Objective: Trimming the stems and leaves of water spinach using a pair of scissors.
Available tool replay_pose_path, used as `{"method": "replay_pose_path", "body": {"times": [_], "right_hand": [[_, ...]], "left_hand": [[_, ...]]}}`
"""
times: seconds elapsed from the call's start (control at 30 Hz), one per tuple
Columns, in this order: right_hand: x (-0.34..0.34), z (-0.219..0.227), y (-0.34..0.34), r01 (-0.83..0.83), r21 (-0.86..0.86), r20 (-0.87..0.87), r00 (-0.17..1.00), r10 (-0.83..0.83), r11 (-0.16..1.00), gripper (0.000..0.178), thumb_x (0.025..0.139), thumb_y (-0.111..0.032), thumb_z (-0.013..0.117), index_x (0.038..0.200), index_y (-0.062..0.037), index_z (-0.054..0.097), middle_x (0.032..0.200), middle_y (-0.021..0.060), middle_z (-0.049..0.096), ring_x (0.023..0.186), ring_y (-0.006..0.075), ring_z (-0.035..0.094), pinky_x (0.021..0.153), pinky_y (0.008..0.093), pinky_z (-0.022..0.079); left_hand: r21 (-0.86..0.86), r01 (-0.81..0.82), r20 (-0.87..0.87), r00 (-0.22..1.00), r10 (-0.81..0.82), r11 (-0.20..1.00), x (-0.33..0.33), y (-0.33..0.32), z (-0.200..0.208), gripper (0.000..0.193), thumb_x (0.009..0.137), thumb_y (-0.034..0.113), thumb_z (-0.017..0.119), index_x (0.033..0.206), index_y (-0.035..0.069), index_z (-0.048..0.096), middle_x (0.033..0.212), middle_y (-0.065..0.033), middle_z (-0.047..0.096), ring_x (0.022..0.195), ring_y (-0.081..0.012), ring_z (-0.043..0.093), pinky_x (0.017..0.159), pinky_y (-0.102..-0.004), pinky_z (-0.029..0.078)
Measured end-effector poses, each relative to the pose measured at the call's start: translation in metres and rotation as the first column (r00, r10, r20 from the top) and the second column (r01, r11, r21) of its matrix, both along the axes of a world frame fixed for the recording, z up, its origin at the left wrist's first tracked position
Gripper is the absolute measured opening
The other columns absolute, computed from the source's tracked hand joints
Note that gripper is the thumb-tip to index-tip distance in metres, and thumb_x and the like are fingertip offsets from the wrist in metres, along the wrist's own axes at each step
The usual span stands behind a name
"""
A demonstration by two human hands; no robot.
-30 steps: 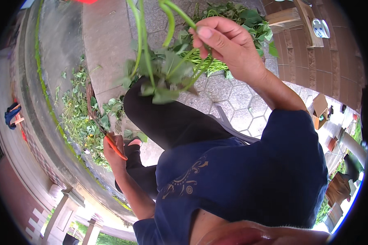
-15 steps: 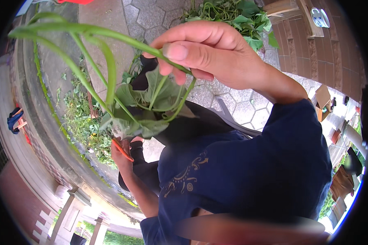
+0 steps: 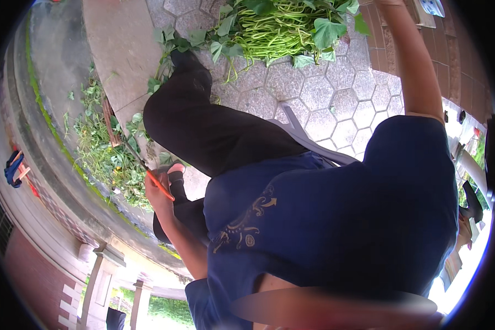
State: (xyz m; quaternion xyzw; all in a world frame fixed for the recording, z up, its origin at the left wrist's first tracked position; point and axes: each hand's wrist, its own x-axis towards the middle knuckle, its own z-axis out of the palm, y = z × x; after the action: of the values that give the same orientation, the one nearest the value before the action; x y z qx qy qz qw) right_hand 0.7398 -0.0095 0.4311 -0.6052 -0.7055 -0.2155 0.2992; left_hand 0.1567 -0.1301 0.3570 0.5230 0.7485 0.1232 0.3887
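Down at the left, my left hand (image 3: 158,199) is closed around the orange handles of a pair of scissors (image 3: 160,186). Their dark blades point up and left, toward leafy cuttings on the ground. My right arm reaches to the top right edge of the view. Only a sliver of my right hand (image 3: 389,2) shows there, so its fingers and anything in them are hidden. A heap of long green stems (image 3: 275,34) lies on the paving at the top, with broad green leaves (image 3: 329,33) around it.
Hexagonal paving (image 3: 313,82) lies beyond my dark-trousered leg (image 3: 225,126). Leaf scraps (image 3: 102,148) spread along the kerb on the left. A grey curved chair part (image 3: 297,124) is beside my hip. At the top right stands a blue-and-white cup (image 3: 432,7).
My right hand, which held leafy green stems in front of me, has swung to the top right edge. Those stems are gone from the middle. My left hand still holds the scissors.
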Motion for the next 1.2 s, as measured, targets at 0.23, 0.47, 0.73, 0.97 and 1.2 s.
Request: {"method": "replay_pose_path", "body": {"times": [0.23, 0.47, 0.73, 0.97, 1.2], "right_hand": [[0.066, -0.211, -0.043, 0.178, -0.592, 0.115, 0.984, -0.136, 0.786, 0.022, 0.08, -0.016, 0.056, 0.099, -0.0057, 0.062, 0.109, 0.013, 0.056, 0.102, 0.0295, 0.053, 0.082, 0.0382, 0.046], [0.029, -0.206, -0.038, 0.635, -0.465, 0.588, 0.743, -0.322, 0.617, 0.018, 0.073, -0.015, 0.057, 0.088, -0.0066, 0.058, 0.106, 0.0141, 0.056, 0.09, 0.0284, 0.055, 0.073, 0.0409, 0.046], [-0.132, -0.245, -0.034, -0.343, -0.773, -0.218, 0.934, 0.284, 0.533, 0.027, 0.075, -0.005, 0.052, 0.102, -0.0054, 0.055, 0.095, 0.0128, 0.056, 0.084, 0.0303, 0.059, 0.069, 0.0401, 0.05], [-0.196, -0.403, -0.073, -0.145, -0.981, -0.111, 0.963, 0.247, 0.126, 0.042, 0.073, -0.006, 0.057, 0.114, -0.0086, 0.047, 0.12, 0.0126, 0.047, 0.09, 0.0306, 0.061, 0.069, 0.0403, 0.051], [-0.192, -0.407, -0.055, 0.017, -0.994, 0.038, 0.982, 0.187, 0.112, 0.023, 0.074, -0.009, 0.056, 0.096, -0.0059, 0.06, 0.096, 0.0112, 0.061, 0.081, 0.0284, 0.064, 0.06, 0.0415, 0.052]], "left_hand": [[-0.083, -0.007, -0.061, 0.998, 0.002, 0.997, 0.005, -0.004, 0.002, 0.03, 0.08, 0.013, 0.061, 0.103, -0.004, 0.051, 0.08, -0.0045, 0.054, 0.061, -0.009, 0.05, 0.057, -0.0212, 0.043], [-0.103, -0.062, -0.012, 0.998, 0.061, 0.993, -0.01, -0.014, -0.002, 0.036, 0.079, 0.015, 0.059, 0.106, -0.006, 0.05, 0.077, -0.0041, 0.052, 0.064, -0.0083, 0.049, 0.059, -0.0208, 0.041], [-0.175, -0.093, -0.048, 0.995, 0.086, 0.98, -0.012, -0.008, -0.002, 0.034, 0.081, 0.014, 0.057, 0.106, -0.007, 0.049, 0.076, -0.0038, 0.052, 0.064, -0.0085, 0.049, 0.059, -0.0208, 0.041], [-0.191, -0.083, -0.144, 0.988, 0.056, 0.978, -0.036, -0.036, 0.01, 0.032, 0.081, 0.012, 0.061, 0.105, -0.006, 0.049, 0.078, -0.007, 0.056, 0.062, -0.0106, 0.053, 0.058, -0.0222, 0.046], [-0.252, -0.218, -0.168, 0.969, 0.18, 0.943, -0.036, -0.051, 0.01, 0.034, 0.08, 0.011, 0.061, 0.105, -0.007, 0.049, 0.073, -0.0061, 0.056, 0.061, -0.01, 0.053, 0.059, -0.0217, 0.045]]}}
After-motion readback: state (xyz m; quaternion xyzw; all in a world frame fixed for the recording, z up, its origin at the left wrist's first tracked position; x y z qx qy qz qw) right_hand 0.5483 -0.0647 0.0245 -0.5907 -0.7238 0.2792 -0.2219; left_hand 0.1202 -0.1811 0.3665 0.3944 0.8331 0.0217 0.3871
